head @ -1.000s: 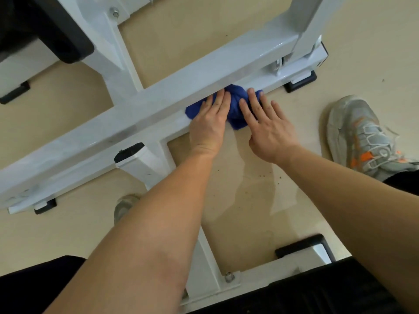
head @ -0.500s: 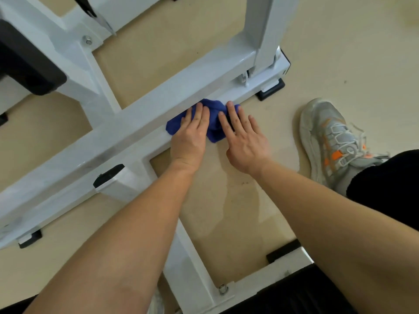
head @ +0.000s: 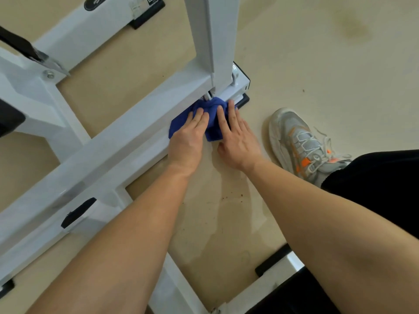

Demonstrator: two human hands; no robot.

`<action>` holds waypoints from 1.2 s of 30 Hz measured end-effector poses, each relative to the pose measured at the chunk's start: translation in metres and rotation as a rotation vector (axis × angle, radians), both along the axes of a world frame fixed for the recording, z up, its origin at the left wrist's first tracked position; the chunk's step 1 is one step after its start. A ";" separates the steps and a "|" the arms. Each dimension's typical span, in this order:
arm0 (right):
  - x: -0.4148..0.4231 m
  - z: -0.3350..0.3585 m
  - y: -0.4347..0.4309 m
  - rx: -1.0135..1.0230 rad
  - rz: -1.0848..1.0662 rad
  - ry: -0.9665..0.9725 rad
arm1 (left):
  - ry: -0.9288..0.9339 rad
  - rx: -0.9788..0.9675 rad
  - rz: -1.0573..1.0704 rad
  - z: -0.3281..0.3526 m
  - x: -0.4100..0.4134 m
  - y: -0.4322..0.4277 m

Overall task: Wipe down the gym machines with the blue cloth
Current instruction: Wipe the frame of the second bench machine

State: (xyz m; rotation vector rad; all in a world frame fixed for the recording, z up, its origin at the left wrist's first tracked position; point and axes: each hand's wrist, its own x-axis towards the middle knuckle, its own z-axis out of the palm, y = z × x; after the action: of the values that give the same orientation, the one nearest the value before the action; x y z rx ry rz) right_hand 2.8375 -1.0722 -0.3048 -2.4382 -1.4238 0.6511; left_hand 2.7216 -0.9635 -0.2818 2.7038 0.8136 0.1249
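A bunched blue cloth (head: 212, 120) lies on the low white base beam (head: 127, 141) of a gym machine, close to the foot of a white upright post (head: 215, 41). My left hand (head: 188, 141) presses flat on the cloth's left part with straight fingers. Beside it, my right hand (head: 235, 138) presses the cloth's right part, fingers straight and pointing at the post. Most of the cloth is hidden under both hands.
The white frame has more beams at left and a cross beam (head: 179, 288) running toward me. Black rubber feet (head: 243, 102) sit at the beam ends. My grey and orange shoe (head: 299, 143) stands on the beige floor at right.
Both hands have slid the cloth along the beam to the right, from its middle stretch to the foot of the upright post.
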 end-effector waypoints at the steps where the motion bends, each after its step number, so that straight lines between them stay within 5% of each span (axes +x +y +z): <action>1: 0.001 -0.001 -0.001 0.018 -0.002 0.004 | -0.002 -0.024 0.015 0.002 0.002 0.001; 6: 0.006 -0.002 -0.004 0.221 -0.182 0.115 | -0.009 -0.026 0.038 0.015 0.015 -0.004; 9: 0.006 0.011 0.001 0.271 -0.218 0.349 | -0.026 -0.203 0.229 0.030 0.022 -0.011; 18: 0.008 0.045 -0.001 0.319 -0.292 0.574 | -0.037 -0.626 0.283 0.058 0.024 -0.012; 24: 0.014 0.059 -0.003 0.461 -0.458 1.000 | -0.159 -0.816 0.316 0.081 0.027 -0.008; 32: 0.028 0.057 -0.006 0.412 -0.559 0.681 | -0.064 -0.859 0.287 0.077 0.027 -0.003; 36: 0.051 0.043 0.005 0.505 -0.879 0.440 | -0.045 -0.703 0.348 0.079 0.013 0.008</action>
State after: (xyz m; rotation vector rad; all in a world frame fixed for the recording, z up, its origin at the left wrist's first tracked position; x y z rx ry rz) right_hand 2.8883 -1.0671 -0.2617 -2.0291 -0.2291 0.4759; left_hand 2.7345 -0.9552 -0.2030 1.8881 1.0658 -0.0235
